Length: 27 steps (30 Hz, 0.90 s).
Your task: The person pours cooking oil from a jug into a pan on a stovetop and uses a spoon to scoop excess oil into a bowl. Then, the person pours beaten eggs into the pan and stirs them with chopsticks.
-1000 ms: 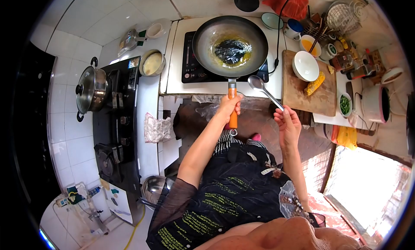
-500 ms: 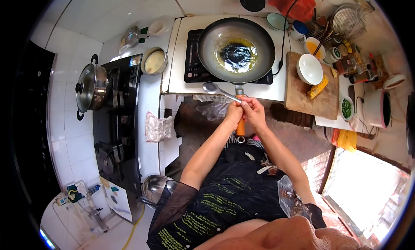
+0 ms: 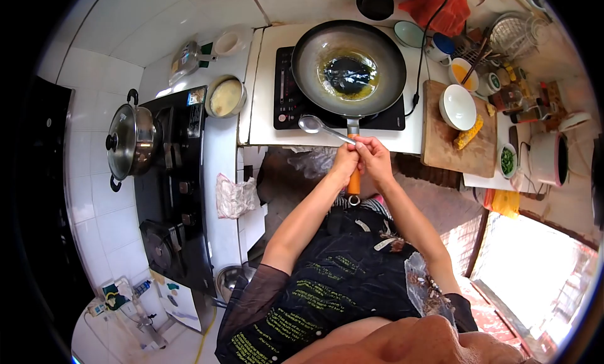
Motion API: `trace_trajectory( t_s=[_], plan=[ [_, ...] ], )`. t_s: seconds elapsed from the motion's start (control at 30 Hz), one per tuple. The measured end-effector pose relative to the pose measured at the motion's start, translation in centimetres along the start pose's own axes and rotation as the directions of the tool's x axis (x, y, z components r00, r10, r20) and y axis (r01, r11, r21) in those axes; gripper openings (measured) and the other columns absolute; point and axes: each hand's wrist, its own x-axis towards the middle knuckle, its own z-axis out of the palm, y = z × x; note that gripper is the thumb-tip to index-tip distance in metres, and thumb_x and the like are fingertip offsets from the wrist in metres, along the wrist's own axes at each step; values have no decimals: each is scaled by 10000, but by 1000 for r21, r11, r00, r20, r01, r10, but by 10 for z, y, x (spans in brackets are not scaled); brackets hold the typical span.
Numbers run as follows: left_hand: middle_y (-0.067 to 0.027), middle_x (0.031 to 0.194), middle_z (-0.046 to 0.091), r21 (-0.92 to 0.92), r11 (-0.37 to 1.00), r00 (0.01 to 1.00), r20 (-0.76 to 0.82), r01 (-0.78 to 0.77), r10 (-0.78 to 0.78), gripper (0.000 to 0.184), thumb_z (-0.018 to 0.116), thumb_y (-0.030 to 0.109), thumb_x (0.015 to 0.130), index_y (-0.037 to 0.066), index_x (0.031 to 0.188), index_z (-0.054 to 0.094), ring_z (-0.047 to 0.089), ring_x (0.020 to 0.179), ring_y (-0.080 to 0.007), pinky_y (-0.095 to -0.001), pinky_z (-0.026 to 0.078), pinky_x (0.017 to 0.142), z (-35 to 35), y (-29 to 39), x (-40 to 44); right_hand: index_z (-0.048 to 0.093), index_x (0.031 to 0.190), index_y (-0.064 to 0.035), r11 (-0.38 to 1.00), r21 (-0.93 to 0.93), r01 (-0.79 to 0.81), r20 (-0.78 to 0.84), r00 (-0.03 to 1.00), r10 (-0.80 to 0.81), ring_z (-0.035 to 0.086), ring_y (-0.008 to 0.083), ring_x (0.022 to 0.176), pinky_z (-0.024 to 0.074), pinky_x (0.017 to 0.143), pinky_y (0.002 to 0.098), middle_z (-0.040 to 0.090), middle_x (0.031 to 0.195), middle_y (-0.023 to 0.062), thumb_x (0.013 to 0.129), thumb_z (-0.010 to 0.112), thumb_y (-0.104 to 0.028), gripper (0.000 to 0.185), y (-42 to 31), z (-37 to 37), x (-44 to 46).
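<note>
A large dark wok (image 3: 308, 68) with a pool of shiny yellowish oil (image 3: 349, 75) sits over the black induction cooktop (image 3: 283, 93). Its orange wooden handle (image 3: 353, 187) points toward me and passes behind my hands. My left hand (image 3: 343, 163) is closed around the handle's middle, its fingers partly covered. Right beside it and touching it, my right hand (image 3: 375, 158) is closed on the end of a metal spoon (image 3: 311, 124). The spoon slants across the handle, its bowl to the left, just in front of the cooktop.
A wooden cutting board (image 3: 440, 147) on the right carries a white bowl (image 3: 458, 106) and corn (image 3: 469, 134). Beyond are a bowl of orange-yellow liquid (image 3: 464, 73) and chopped greens (image 3: 507, 159). A lidded pot (image 3: 133, 141) stands on the left stove; a bowl of pale contents (image 3: 225, 97) is nearby.
The wok has shifted slightly away from me relative to the cooktop, and the oil's reflection has changed. Both hands stay together at the handle with the spoon. The camera view has shifted a little.
</note>
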Motion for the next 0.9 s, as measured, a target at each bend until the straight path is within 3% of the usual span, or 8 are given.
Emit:
trace_trajectory(
  t_s=[0.33,0.7,0.9],
  plan=[
    [-44,548,475,67,998,1000,-8,-1,2,89,446,29,861,51,783,485,454,406,-133,-280,373,350,-9,-4,-27,556,1056,-10,999,34,-40,51,998,38,475,56,465,389,398,189,680,866,66,909,546,-108,177,5,7,-20],
    [-34,522,474,87,996,999,-18,-27,29,170,450,57,870,46,712,511,450,396,-120,-256,373,351,55,-36,-37,544,1067,8,997,22,-81,91,993,78,491,71,467,405,398,198,675,881,84,911,535,-93,186,-14,-61,-40],
    [-37,518,473,92,995,999,-18,-33,35,176,443,58,873,42,710,508,449,394,-123,-260,369,352,14,-37,-39,541,1069,9,996,23,-87,118,989,83,497,77,473,414,407,205,672,887,86,912,535,-92,187,6,-30,-41]
  ],
)
